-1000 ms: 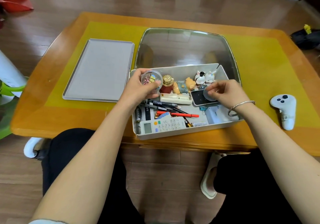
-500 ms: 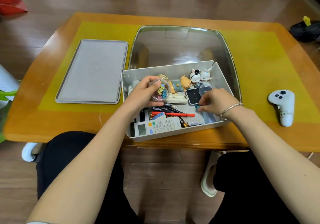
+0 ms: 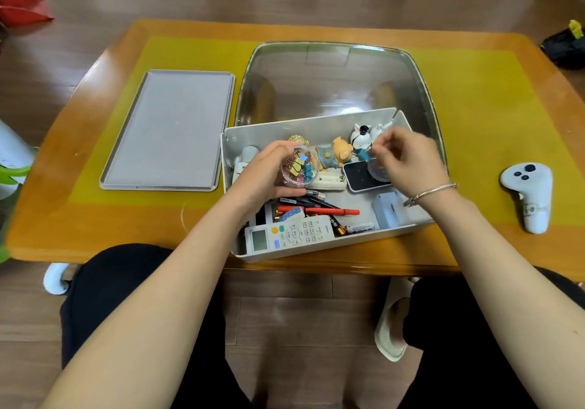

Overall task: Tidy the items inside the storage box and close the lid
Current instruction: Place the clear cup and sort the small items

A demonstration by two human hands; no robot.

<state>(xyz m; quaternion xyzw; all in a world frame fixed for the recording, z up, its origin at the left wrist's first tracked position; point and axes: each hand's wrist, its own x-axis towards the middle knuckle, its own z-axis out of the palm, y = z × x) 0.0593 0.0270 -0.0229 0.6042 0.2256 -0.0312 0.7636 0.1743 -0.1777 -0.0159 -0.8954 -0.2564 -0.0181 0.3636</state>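
A: Left hand [image 3: 264, 176] cupped the clear clip tub [image 3: 299, 168] above the storage box [image 3: 316, 250], mouth facing right.

B: Right hand [image 3: 408, 158] pinched a blue clip [image 3: 364, 154] just beside it. Lid [image 3: 167, 130] lay further left on the worktop.

The right hand [image 3: 408, 158] is motion-blurred, hiding part of the phone [image 3: 364, 177].
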